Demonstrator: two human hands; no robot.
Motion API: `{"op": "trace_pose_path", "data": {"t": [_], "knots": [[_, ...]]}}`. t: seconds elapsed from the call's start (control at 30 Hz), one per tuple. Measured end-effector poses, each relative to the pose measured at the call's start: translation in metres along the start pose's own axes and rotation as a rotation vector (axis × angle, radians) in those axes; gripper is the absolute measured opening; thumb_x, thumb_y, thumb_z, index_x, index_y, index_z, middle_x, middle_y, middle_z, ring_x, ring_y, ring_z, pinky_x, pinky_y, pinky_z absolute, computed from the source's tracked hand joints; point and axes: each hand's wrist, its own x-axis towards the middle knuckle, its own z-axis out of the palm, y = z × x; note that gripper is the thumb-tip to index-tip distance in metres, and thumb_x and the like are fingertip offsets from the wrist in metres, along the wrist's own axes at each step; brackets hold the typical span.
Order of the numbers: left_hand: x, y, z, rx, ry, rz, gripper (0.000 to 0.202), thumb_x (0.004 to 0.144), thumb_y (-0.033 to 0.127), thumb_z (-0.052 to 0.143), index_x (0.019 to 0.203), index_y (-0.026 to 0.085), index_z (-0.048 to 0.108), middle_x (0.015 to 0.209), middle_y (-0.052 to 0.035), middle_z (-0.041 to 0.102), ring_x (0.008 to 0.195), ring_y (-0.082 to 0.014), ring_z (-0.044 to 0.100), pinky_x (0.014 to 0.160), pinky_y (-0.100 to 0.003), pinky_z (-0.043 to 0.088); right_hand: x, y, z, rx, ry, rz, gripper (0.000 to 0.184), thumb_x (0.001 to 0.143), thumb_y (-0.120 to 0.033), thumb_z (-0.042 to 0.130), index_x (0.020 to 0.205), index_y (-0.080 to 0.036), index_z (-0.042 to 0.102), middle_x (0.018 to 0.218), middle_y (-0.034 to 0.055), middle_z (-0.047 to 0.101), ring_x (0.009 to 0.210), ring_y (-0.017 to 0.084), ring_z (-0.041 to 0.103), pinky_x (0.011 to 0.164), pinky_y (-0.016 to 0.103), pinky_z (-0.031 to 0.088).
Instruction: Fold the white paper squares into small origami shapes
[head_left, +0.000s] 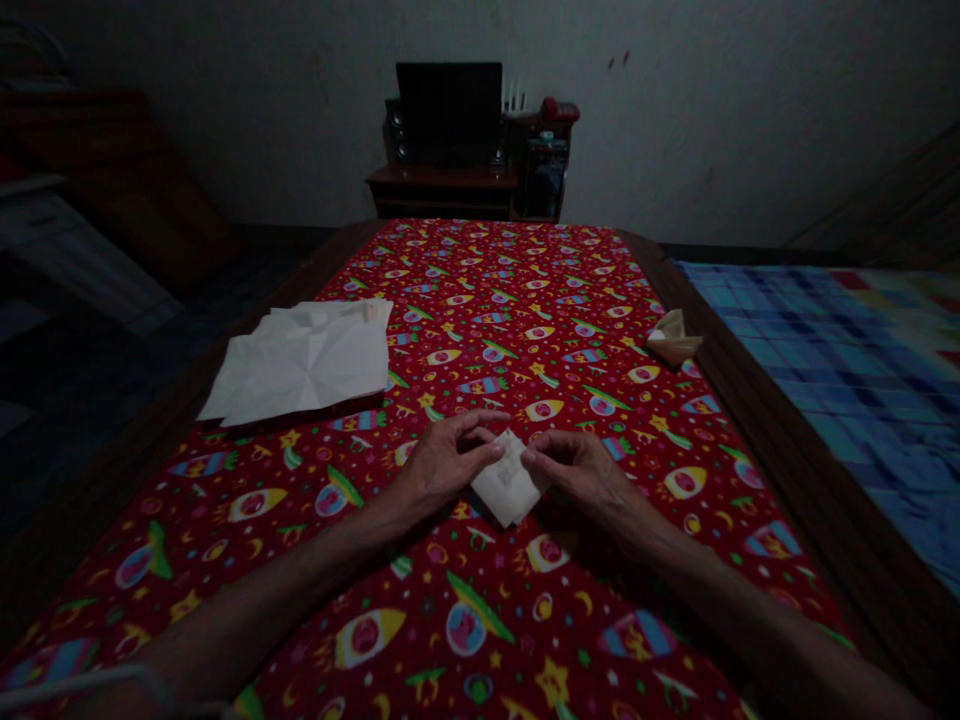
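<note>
A small folded square of white paper (511,488) lies turned like a diamond on the red patterned cloth, between my two hands. My left hand (455,455) pinches its upper left edge, thumb on top and fingers behind. On the opposite side, my right hand (574,465) grips the upper right edge between thumb and fingertips. The paper's top corner shows between the two thumbs. Layers inside the fold are too dim to make out.
A stack of creased white paper sheets (307,362) lies at the left of the table. A folded paper piece (673,340) stands near the right edge. The red cloth (495,270) covers the dark wooden table. Beyond are a screen (450,112) and a blue checked sheet (825,360).
</note>
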Motion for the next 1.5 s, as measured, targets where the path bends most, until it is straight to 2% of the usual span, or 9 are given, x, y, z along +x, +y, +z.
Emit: {"op": "trace_pose_path", "data": {"t": [0.43,0.77,0.9,0.97,1.0,1.07,1.13,1.33,1.5], "knots": [[-0.005,0.004,0.002,0.195,0.095,0.121,0.025,0.073,0.019,0.063,0.098,0.016,0.065,0.066,0.0015,0.065,0.058,-0.0099,0.058,0.055,-0.017,0.045,-0.007,0.004,0.005,-0.263,-0.092,-0.101,0.019,0.074,-0.033,0.057,0.068,-0.015,0.062,0.061,-0.0005,0.058,0.056,0.011,0.052,0.052,0.021,0.039],[0.002,-0.006,-0.002,0.298,0.086,0.161,0.033,0.086,0.025,0.05,0.116,0.017,0.059,0.056,0.0049,0.057,0.05,-0.0082,0.054,0.049,-0.016,0.043,-0.006,0.008,0.001,-0.322,-0.16,-0.109,0.02,0.078,-0.034,0.054,0.072,-0.016,0.062,0.063,-0.0003,0.058,0.058,0.011,0.051,0.051,0.021,0.037],[0.002,-0.007,-0.014,0.432,0.151,0.259,0.04,0.086,0.025,0.053,0.125,0.019,0.051,0.088,-0.0033,0.069,0.078,-0.0149,0.065,0.072,-0.026,0.052,-0.003,0.009,-0.005,-0.487,-0.035,-0.123,0.023,0.079,-0.035,0.053,0.069,-0.017,0.061,0.061,-0.0001,0.059,0.056,0.011,0.051,0.049,0.021,0.033],[-0.004,-0.004,-0.021,0.594,0.071,0.439,0.041,0.087,0.025,0.053,0.127,0.021,0.05,0.114,-0.0078,0.062,0.1,-0.0184,0.061,0.087,-0.032,0.05,-0.001,0.013,-0.009,-0.569,0.013,-0.193,0.027,0.081,-0.038,0.051,0.065,-0.017,0.059,0.058,-0.001,0.057,0.053,0.01,0.047,0.047,0.021,0.029],[-0.009,-0.003,-0.023,0.655,-0.069,0.525,0.041,0.088,0.025,0.052,0.129,0.021,0.048,0.121,-0.0091,0.058,0.109,-0.0194,0.057,0.092,-0.034,0.047,-0.001,0.014,-0.011,-0.604,0.031,-0.223,0.029,0.081,-0.039,0.05,0.064,-0.017,0.059,0.057,-0.0014,0.055,0.051,0.01,0.045,0.046,0.021,0.027],[-0.018,-0.002,-0.026,0.767,-0.332,0.619,0.046,0.088,0.028,0.054,0.133,0.022,0.043,0.132,-0.0109,0.051,0.122,-0.0217,0.047,0.101,-0.038,0.041,0.0,0.016,-0.013,-0.652,0.053,-0.249,0.032,0.082,-0.041,0.048,0.063,-0.016,0.058,0.055,-0.0018,0.053,0.049,0.009,0.042,0.045,0.022,0.025],[-0.024,-0.002,-0.025,0.86,-0.423,0.647,0.056,0.087,0.033,0.056,0.138,0.021,0.035,0.138,-0.0127,0.044,0.128,-0.0241,0.041,0.105,-0.041,0.037,0.0,0.014,-0.013,-0.669,0.073,-0.232,0.033,0.083,-0.04,0.046,0.064,-0.016,0.058,0.055,-0.0016,0.052,0.049,0.01,0.042,0.045,0.022,0.025],[-0.022,-0.014,-0.016,0.994,-0.285,0.695,0.061,0.09,0.03,0.051,0.143,0.02,0.023,0.142,-0.0135,0.039,0.13,-0.0235,0.039,0.104,-0.039,0.041,0.005,0.002,-0.013,-0.619,0.09,-0.1,0.036,0.081,-0.04,0.044,0.056,-0.016,0.054,0.051,-0.0011,0.047,0.049,0.01,0.043,0.044,0.021,0.025],[-0.021,-0.022,-0.008,1.096,-0.173,0.877,0.034,0.093,0.015,0.04,0.127,0.013,0.045,0.121,-0.0145,0.056,0.118,-0.0234,0.05,0.097,-0.04,0.047,0.005,0.007,-0.012,-0.678,0.101,-0.208,0.035,0.083,-0.035,0.045,0.056,-0.016,0.053,0.049,-0.0021,0.046,0.046,0.009,0.042,0.043,0.022,0.025]]}}
